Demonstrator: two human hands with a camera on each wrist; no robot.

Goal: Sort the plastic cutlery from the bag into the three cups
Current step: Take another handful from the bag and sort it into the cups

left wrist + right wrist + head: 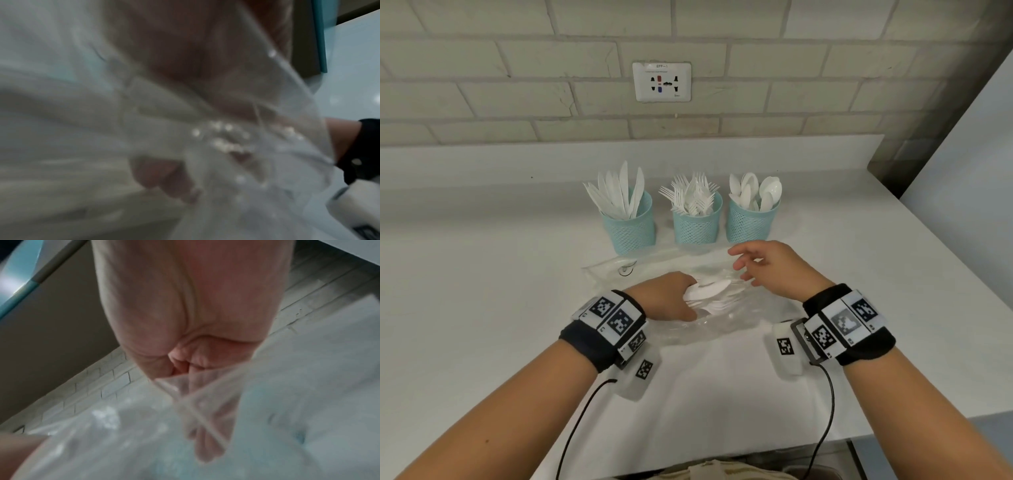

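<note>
Tabletop (482, 274) of plain white carries everything, with three teal mesh cups lined up at the back so each kind has its own place: the knife cup (629, 228) on the left, the fork cup (697, 222) in the middle, the spoon cup (751, 221) on the right, all already well filled. Just in front of them lies the clear plastic bag (722, 325), crumpled and flat, within easy reach of both arms. The left hand (667, 298) sits at the bag, its grip curled round a bundle of white cutlery (709, 289), probably to pick through the remainder. The right hand (770, 267) hovers above the bag, grip released, fingers spread, holding nothing, likely poised to take a piece.
</note>
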